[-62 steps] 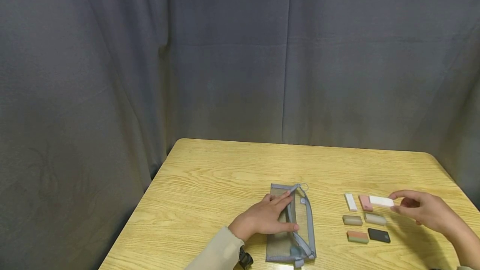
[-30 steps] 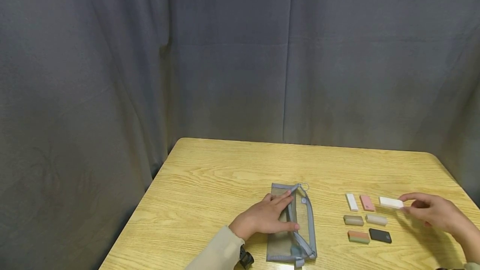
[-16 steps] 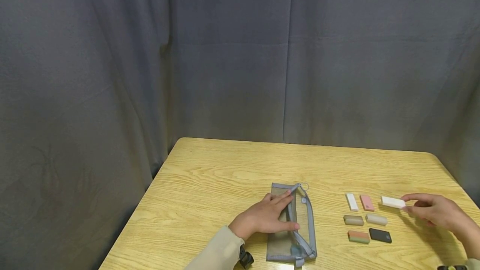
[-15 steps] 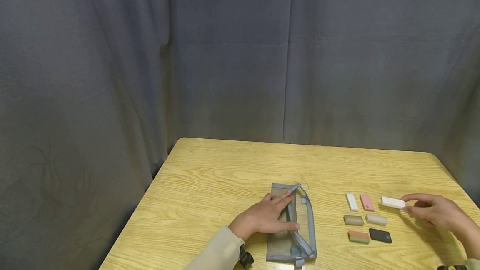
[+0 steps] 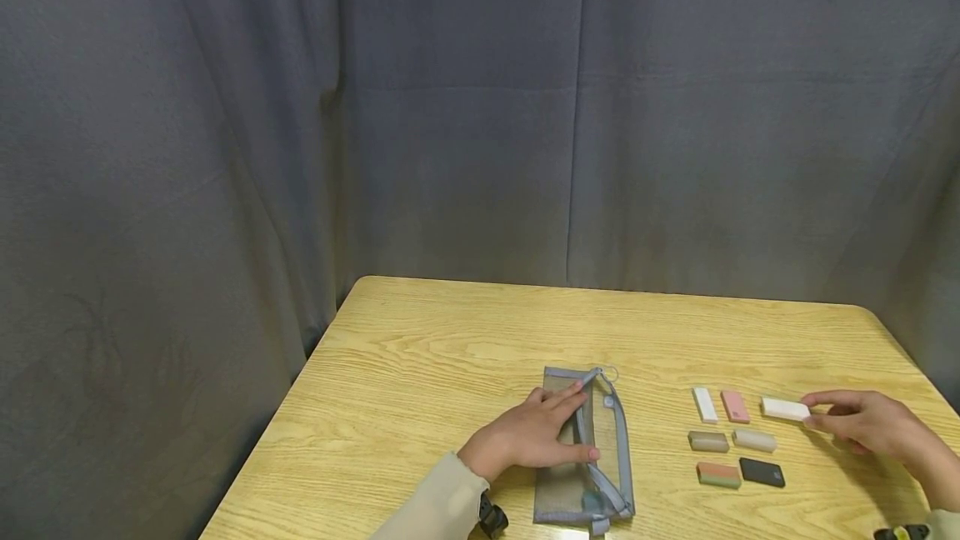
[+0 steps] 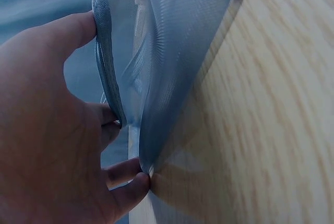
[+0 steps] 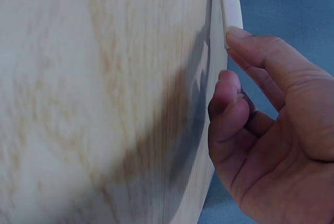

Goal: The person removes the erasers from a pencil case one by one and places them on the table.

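Observation:
Over the right side of the table, my right hand [image 5: 873, 423] pinches one end of a long white eraser [image 5: 784, 409] between thumb and forefinger. In the right wrist view the same white eraser [image 7: 230, 2] points away from the fingertips, close to the tabletop; the other fingers are bent in towards the palm. My left hand [image 5: 525, 436] rests on a grey mesh zip pouch [image 5: 558, 494], thumb and forefinger spread along its unzipped mouth. The left wrist view shows the thumb touching the zip tape [image 6: 104, 36] and fingertips at the edge of the mesh [image 6: 172, 78].
Left of the held eraser lie a smaller white eraser [image 5: 705, 405] and a pink one [image 5: 735, 407]. Below them are a brownish-grey eraser [image 5: 708, 441], a pale grey one [image 5: 754, 440], an orange-and-green one [image 5: 718, 475] and a black one [image 5: 762, 472]. Grey curtains [image 5: 465, 123] surround the wooden table [image 5: 450, 332].
My right hand has carried the white eraser rightwards, away from over the pink one, then lowered it slightly. The left hand has stayed on the pouch.

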A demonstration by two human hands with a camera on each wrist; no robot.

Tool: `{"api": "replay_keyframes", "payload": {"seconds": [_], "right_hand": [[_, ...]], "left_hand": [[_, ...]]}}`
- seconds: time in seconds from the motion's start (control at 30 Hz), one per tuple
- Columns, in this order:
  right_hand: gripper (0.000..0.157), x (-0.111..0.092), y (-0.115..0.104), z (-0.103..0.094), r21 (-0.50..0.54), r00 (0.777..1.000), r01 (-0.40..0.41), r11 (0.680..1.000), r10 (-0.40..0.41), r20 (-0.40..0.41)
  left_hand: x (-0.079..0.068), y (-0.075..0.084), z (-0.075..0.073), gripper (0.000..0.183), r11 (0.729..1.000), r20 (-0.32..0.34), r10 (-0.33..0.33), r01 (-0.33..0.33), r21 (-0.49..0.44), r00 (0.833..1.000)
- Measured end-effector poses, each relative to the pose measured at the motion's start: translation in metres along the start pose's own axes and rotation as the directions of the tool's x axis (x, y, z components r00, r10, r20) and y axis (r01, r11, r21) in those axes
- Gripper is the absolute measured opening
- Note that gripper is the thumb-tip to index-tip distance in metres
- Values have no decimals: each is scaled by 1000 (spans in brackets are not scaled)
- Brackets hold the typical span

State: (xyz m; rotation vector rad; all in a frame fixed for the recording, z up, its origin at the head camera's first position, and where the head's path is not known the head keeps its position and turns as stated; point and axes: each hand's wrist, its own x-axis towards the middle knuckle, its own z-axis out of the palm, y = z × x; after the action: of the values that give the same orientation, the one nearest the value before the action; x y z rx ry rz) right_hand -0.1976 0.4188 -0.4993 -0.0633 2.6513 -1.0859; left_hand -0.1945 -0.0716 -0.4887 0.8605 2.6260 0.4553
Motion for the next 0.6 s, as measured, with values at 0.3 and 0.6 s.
{"api": "replay_keyframes", "payload": {"seconds": [0.3,0.6], "right_hand": [[65,4,5,-1,47,999,-40,998,40,2],[63,7,8,-3,21,999,-45,999,45,3]], "left_hand": [[0,0,1,86,1000,1,5,-5,0,1000],[0,-1,1,87,1000,0,0,0,1,1000]]}}
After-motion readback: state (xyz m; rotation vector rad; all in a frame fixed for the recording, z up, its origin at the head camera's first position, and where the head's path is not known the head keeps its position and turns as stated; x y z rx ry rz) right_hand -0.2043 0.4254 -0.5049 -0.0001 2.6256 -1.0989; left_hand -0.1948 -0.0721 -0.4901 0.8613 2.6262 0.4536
